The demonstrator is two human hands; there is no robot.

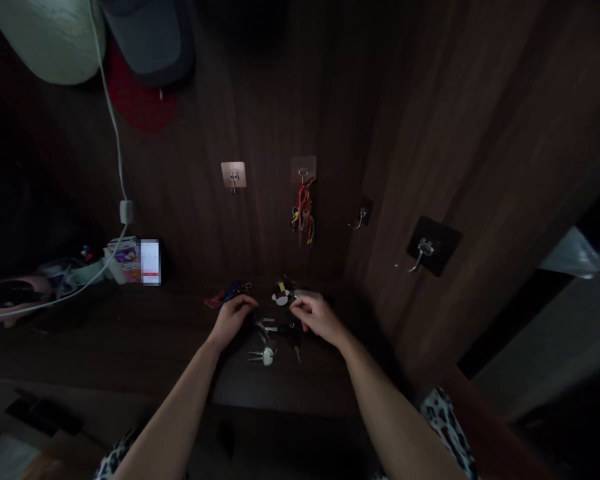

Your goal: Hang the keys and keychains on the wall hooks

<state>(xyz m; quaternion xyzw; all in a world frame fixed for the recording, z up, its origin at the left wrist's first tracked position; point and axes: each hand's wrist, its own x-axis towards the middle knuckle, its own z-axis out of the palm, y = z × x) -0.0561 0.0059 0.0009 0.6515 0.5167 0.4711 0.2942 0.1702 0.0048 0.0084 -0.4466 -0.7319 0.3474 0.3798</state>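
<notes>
My left hand (231,315) is at the shelf's back part, thumb and fingers drawn together; whatever they hold is too small and dark to make out. Just behind it lies a bunch of red and blue key tags (229,293) with a metal clip. My right hand (319,316) has its fingers closed beside a white key tag (281,298) with a yellow piece; its fingertips hide any held thing. Between and below the hands lie silver keys (263,328), a black key fob (291,330) and a round silvery tag with keys (267,356).
On the dark back panel, red and yellow cords (305,212) hang from a hook, with a bare adhesive hook (233,177) to their left. More hooks (424,249) are on the right panel. Small boxes (125,259) and a white cable (111,113) are at left; caps (147,43) hang above.
</notes>
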